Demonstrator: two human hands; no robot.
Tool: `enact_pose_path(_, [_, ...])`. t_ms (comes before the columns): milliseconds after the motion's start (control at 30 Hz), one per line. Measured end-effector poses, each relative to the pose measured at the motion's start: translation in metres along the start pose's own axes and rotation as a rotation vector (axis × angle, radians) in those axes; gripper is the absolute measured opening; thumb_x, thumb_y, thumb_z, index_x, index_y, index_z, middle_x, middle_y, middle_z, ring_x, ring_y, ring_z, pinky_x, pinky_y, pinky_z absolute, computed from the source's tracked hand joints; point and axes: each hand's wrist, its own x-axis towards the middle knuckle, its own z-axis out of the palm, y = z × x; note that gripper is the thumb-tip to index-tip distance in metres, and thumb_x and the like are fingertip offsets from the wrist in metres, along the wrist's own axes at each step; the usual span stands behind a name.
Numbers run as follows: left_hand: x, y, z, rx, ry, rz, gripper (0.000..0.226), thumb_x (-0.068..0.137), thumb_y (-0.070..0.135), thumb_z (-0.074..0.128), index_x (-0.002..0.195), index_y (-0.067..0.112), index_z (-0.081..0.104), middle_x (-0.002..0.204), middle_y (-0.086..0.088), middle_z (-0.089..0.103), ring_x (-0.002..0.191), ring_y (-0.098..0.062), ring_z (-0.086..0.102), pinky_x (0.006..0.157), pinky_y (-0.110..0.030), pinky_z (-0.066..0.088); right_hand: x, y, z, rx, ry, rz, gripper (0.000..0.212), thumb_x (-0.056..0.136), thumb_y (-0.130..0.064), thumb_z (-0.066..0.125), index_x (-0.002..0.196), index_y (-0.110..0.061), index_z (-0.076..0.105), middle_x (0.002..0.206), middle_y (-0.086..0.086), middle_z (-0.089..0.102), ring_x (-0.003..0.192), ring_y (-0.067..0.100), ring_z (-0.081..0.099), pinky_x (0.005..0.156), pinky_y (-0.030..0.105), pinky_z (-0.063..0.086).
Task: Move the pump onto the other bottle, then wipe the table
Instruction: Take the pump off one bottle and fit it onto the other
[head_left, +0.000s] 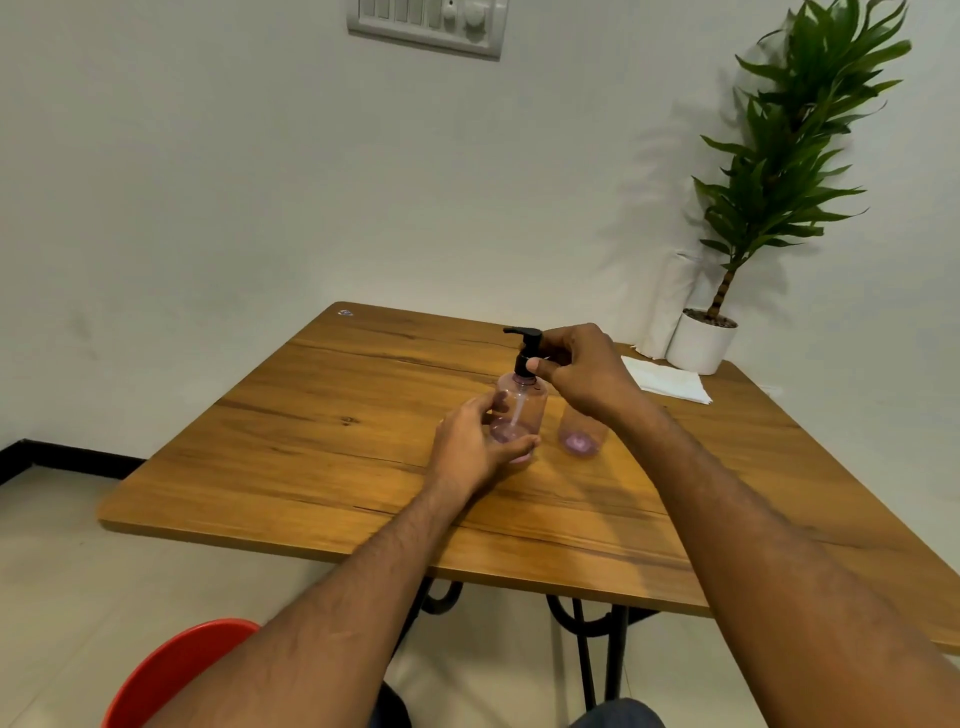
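Mid-frame on the table (322, 441), the pump (525, 347) sits atop one bottle (521, 410), the other bottle (583, 434) just right of it. Upper right, a napkin (665, 379) lies before the potted plant (701, 340). Chair (171, 670) at lower left.

My forearms are bare, no sleeves, watch or rings on my hands (530, 410); dark blue trousers (618, 714) cover my knees.

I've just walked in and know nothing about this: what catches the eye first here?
Mid-table, two hands work on a clear pink bottle: the left hand grips its body while the right hand pinches the black pump on top. A tall green plant stands in a white pot at the table's far right corner.
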Motion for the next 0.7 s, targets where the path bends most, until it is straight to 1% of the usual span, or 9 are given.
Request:
enact_pose_path(67, [0.0, 0.001, -0.001, 0.003, -0.006, 0.0, 0.072, 0.074, 0.041, 0.089, 0.138, 0.024, 0.059, 0.134, 0.007, 0.064, 0.116, -0.006, 0.061, 0.097, -0.031, 0.057, -0.001, 0.001, 0.002, 0.001, 0.028, 0.002, 0.03, 0.093, -0.018, 0.079, 0.122, -0.011, 0.077, 0.112, 0.005, 0.078, 0.102, 0.017, 0.071, 0.075, 0.023, 0.048])
enact_pose_path(200, [-0.002, 0.004, -0.001, -0.006, -0.002, 0.001, 0.072, 0.075, 0.038, 0.089, 0.138, 0.024, 0.059, 0.133, 0.008, 0.064, 0.115, -0.005, 0.06, 0.095, -0.027, 0.055, -0.004, 0.007, 0.009, -0.037, 0.131, 0.023, 0.036, 0.083, -0.051, 0.084, 0.094, -0.017, 0.079, 0.081, -0.007, 0.072, 0.076, 0.006, 0.066, 0.066, 0.026, 0.05])
enact_pose_path(267, [-0.002, 0.004, -0.001, -0.017, -0.002, -0.008, 0.072, 0.075, 0.036, 0.089, 0.139, 0.023, 0.058, 0.134, 0.008, 0.064, 0.116, -0.005, 0.06, 0.093, -0.024, 0.054, -0.007, 0.01, 0.013, -0.008, 0.149, 0.033, 0.047, 0.085, -0.062, 0.077, 0.1, -0.017, 0.08, 0.082, -0.007, 0.072, 0.078, 0.007, 0.067, 0.067, 0.028, 0.05])
enact_pose_path(367, [-0.002, 0.005, -0.001, -0.031, -0.005, -0.018, 0.071, 0.077, 0.034, 0.088, 0.14, 0.023, 0.058, 0.134, 0.008, 0.063, 0.112, -0.003, 0.059, 0.09, -0.021, 0.053, -0.007, 0.012, 0.017, 0.054, 0.097, 0.1, 0.04, 0.087, -0.048, 0.08, 0.12, -0.025, 0.079, 0.087, -0.016, 0.069, 0.09, 0.014, 0.071, 0.087, 0.05, 0.06])
enact_pose_path(433, [-0.003, 0.005, -0.001, -0.04, -0.01, -0.021, 0.072, 0.077, 0.034, 0.088, 0.141, 0.023, 0.057, 0.133, 0.009, 0.063, 0.111, -0.003, 0.06, 0.092, -0.024, 0.055, -0.008, 0.016, 0.022, 0.075, 0.1, 0.137, 0.037, 0.082, -0.045, 0.084, 0.115, -0.03, 0.079, 0.086, -0.021, 0.069, 0.091, 0.016, 0.073, 0.092, 0.06, 0.058])
enact_pose_path(500, [-0.004, 0.006, -0.001, -0.03, -0.007, -0.012, 0.071, 0.076, 0.036, 0.088, 0.139, 0.024, 0.057, 0.129, 0.01, 0.063, 0.109, -0.003, 0.06, 0.089, -0.021, 0.053, -0.009, 0.019, 0.025, 0.05, 0.157, 0.139, 0.031, 0.076, -0.056, 0.085, 0.097, -0.034, 0.078, 0.083, -0.017, 0.07, 0.088, 0.014, 0.072, 0.093, 0.061, 0.057])
enact_pose_path(567, [-0.004, 0.005, -0.002, -0.021, -0.007, 0.002, 0.067, 0.076, 0.038, 0.088, 0.136, 0.025, 0.06, 0.126, 0.012, 0.064, 0.104, 0.0, 0.06, 0.085, -0.018, 0.051, -0.013, 0.017, 0.027, 0.007, 0.197, 0.138, 0.044, 0.07, -0.071, 0.082, 0.085, -0.032, 0.07, 0.08, -0.014, 0.068, 0.086, 0.014, 0.068, 0.094, 0.059, 0.056])
enact_pose_path(633, [-0.004, 0.004, -0.002, -0.033, -0.013, 0.002, 0.066, 0.077, 0.038, 0.087, 0.135, 0.024, 0.06, 0.126, 0.011, 0.066, 0.104, 0.0, 0.063, 0.087, -0.022, 0.056, -0.014, 0.017, 0.031, -0.009, 0.214, 0.142, 0.064, 0.063, -0.088, 0.07, 0.093, -0.032, 0.068, 0.086, -0.015, 0.068, 0.09, 0.013, 0.067, 0.096, 0.057, 0.055])
enact_pose_path(700, [-0.004, 0.003, -0.001, -0.06, -0.02, -0.008, 0.068, 0.078, 0.034, 0.087, 0.138, 0.023, 0.059, 0.129, 0.009, 0.065, 0.11, -0.003, 0.064, 0.093, -0.027, 0.057, -0.016, 0.015, 0.034, 0.054, 0.225, 0.133, 0.064, 0.069, -0.087, 0.066, 0.108, -0.036, 0.07, 0.088, -0.014, 0.069, 0.091, 0.011, 0.068, 0.098, 0.056, 0.054])
